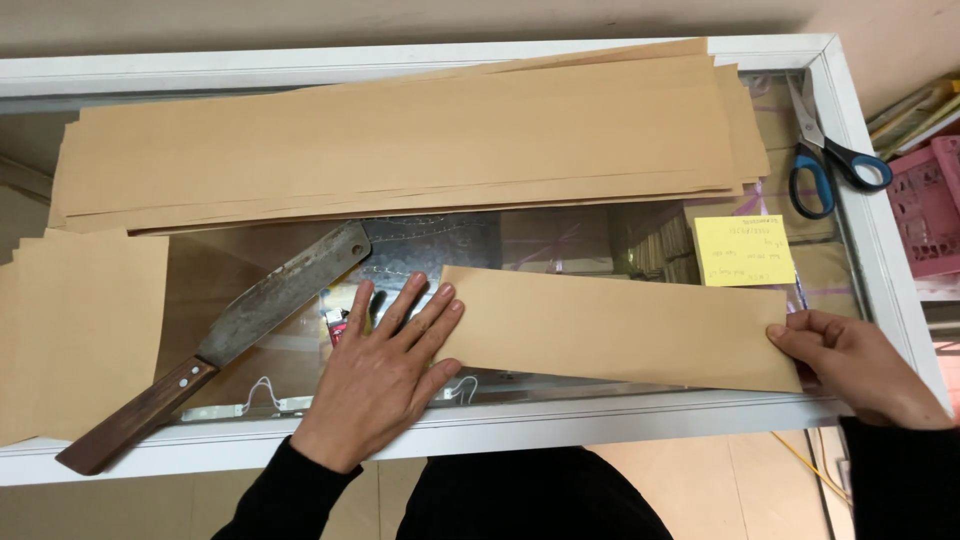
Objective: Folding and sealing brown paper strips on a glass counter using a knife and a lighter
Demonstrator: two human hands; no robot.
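A long brown paper strip (620, 328) lies flat on the glass top of a display counter (240, 280). My left hand (385, 375) rests flat on the glass with fingers spread, its fingertips touching the strip's left end. My right hand (860, 365) pinches the strip's right end at the lower corner. A large knife (225, 340) with a worn blade and wooden handle lies diagonally on the glass, just left of my left hand.
A big stack of long brown paper sheets (400, 145) fills the back of the counter. More brown sheets (80, 330) lie at the left. A yellow sticky note (742, 250), blue-handled scissors (825, 150) and a pink basket (935, 205) are at the right.
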